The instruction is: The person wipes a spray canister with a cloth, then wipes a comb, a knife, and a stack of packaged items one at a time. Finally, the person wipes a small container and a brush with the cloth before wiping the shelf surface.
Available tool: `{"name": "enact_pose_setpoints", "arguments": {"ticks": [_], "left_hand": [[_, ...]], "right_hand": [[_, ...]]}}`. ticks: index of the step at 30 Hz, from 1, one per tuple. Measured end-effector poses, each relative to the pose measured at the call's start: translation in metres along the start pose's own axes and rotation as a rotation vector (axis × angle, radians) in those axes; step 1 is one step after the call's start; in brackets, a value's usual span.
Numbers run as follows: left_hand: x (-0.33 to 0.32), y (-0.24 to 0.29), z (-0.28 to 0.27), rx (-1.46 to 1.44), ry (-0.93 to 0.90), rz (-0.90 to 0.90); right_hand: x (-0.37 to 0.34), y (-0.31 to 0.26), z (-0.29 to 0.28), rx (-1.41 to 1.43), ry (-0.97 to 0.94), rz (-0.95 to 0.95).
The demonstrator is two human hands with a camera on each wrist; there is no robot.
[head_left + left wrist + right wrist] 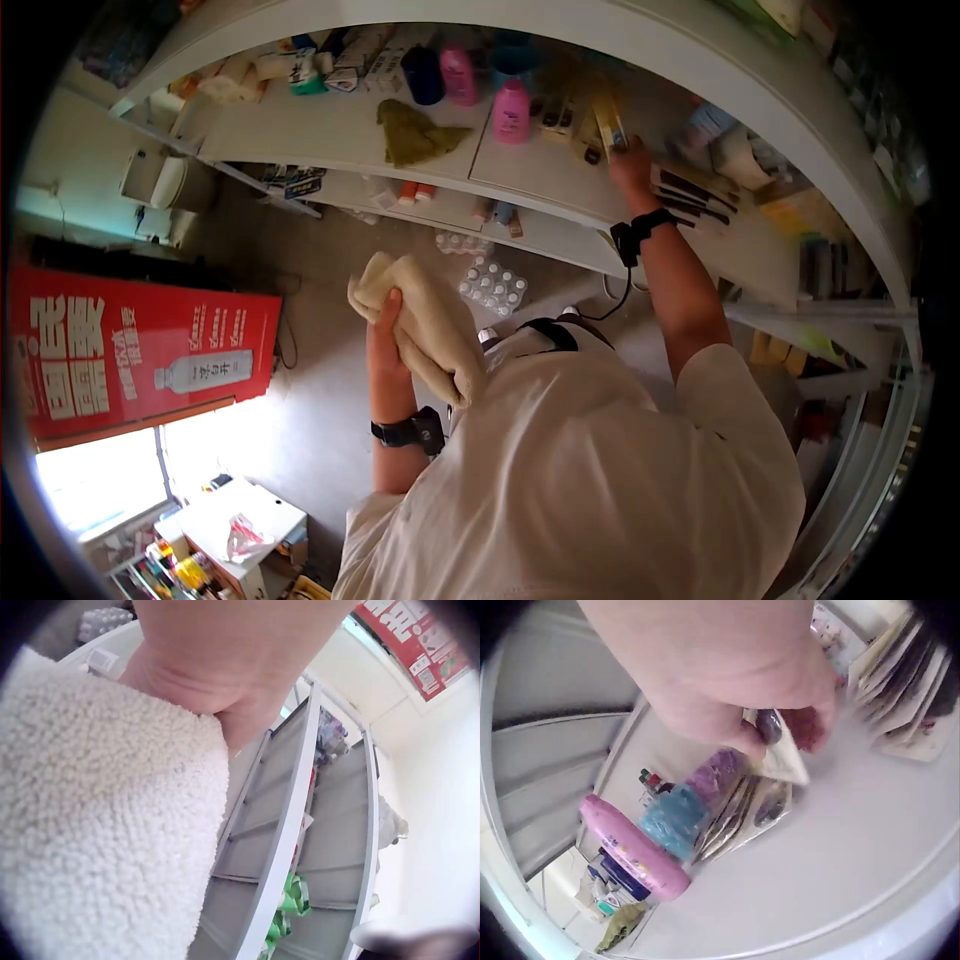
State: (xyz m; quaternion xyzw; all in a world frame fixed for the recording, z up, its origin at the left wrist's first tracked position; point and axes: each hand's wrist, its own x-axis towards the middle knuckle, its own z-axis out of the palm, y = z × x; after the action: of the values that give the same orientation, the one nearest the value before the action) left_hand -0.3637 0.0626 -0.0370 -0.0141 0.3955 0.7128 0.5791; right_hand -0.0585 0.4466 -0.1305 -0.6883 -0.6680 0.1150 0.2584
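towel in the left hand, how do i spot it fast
In the head view, find the long white shelf across the top. Below it in the picture, the person's left hand holds the pale, fluffy towel. It is lighter than the olive cloth lying on the shelf.

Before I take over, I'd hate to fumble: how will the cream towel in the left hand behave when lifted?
The cream towel will probably flop, since it bends in soft folds at the left hand. Its nubbly surface, plain in the left wrist view, suggests it won't slip easily.
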Motion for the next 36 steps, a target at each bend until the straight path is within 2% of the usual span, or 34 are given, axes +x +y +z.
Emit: {"name": "enact_pose_setpoints", "arguments": {"ticks": [2, 4, 6, 8, 10, 12, 14, 15, 17, 21, 22, 25, 29, 31, 33, 36], "left_hand": [[0.009, 0.003, 0.013, 0.071, -0.035, -0.026], [0.025, -0.002, 0.022, 0.11, -0.121, -0.093], [0.041, -0.011, 0.035, 0.037, -0.212, -0.238], [0.046, -0.024, 0.057, -0.007, -0.256, -0.323], [0.048, -0.043, 0.079, -0.013, -0.351, -0.401], [0.044, -0.061, 0.092, -0.018, -0.489, -0.478], [0.037, -0.075, 0.099, -0.029, -0.668, -0.547], [0.034, -0.079, 0.101, 0.049, -0.675, -0.522], [0.027, -0.085, 0.102, 0.2, -0.681, -0.461], [0.015, -0.084, 0.097, 0.1, -0.626, -0.426], [0.007, -0.078, 0.1, 0.055, -0.501, -0.44], [0.001, -0.056, 0.093, 0.007, -0.338, -0.215], [-0.004, -0.03, 0.066, -0.07, -0.304, -0.052], [-0.018, -0.036, 0.064, -0.131, -0.367, 0.055], [-0.045, -0.048, 0.061, -0.096, -0.328, 0.073], [-0.073, -0.084, 0.055, 0.01, -0.392, 0.046]], "right_hand": [[-0.04, -0.021, -0.033, 0.139, -0.047, 0.079], [-0.092, -0.029, -0.043, 0.229, 0.078, -0.104], [-0.146, -0.048, -0.069, 0.401, 0.038, -0.108], [-0.199, -0.081, -0.113, 0.45, -0.187, 0.005], [-0.239, -0.092, -0.122, 0.529, -0.052, -0.407], [-0.268, -0.1, -0.128, 0.402, -0.131, -0.543], [-0.287, -0.11, -0.142, 0.267, -0.09, -0.534], [-0.291, -0.114, -0.151, 0.2, -0.072, -0.534], [-0.293, -0.111, -0.169, 0.228, -0.161, -0.529], [-0.305, -0.115, -0.184, 0.164, -0.211, -0.633], [-0.31, -0.117, -0.185, 0.127, -0.207, -0.683], [-0.32, -0.127, -0.191, 0.098, -0.262, -0.787], [-0.334, -0.127, -0.2, 0.128, -0.316, -0.946], [-0.334, -0.12, -0.211, 0.193, -0.383, -0.969], [-0.335, -0.106, -0.223, 0.274, -0.445, -0.974], [-0.34, -0.082, -0.25, 0.751, -0.718, -0.732]]}}
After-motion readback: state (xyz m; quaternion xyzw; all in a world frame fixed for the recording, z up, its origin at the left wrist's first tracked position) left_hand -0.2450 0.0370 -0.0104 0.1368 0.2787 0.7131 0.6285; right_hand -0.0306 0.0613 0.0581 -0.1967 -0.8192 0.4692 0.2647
